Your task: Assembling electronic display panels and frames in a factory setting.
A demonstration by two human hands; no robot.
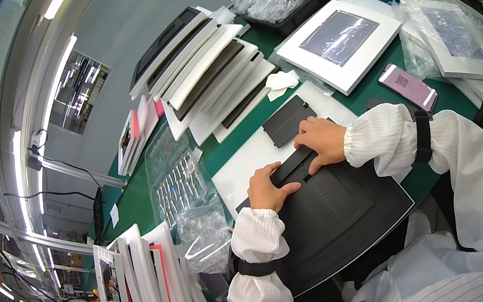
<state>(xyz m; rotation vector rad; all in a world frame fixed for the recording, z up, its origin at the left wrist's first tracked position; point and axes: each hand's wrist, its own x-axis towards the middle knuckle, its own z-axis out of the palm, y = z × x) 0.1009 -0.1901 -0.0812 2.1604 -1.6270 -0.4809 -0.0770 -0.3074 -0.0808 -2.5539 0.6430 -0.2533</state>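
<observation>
Left hand point(268, 191) and right hand point(323, 141) both on a black strip point(292, 166) across the black panel point(334, 218). Small black cover point(288, 121) just beyond right hand; phone point(408, 86) off to its right.

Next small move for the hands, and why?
Probably press the black strip gently and evenly: the left hand is at one end, the right hand at the other, and whether it sits flush on the black panel isn't clear.
</observation>
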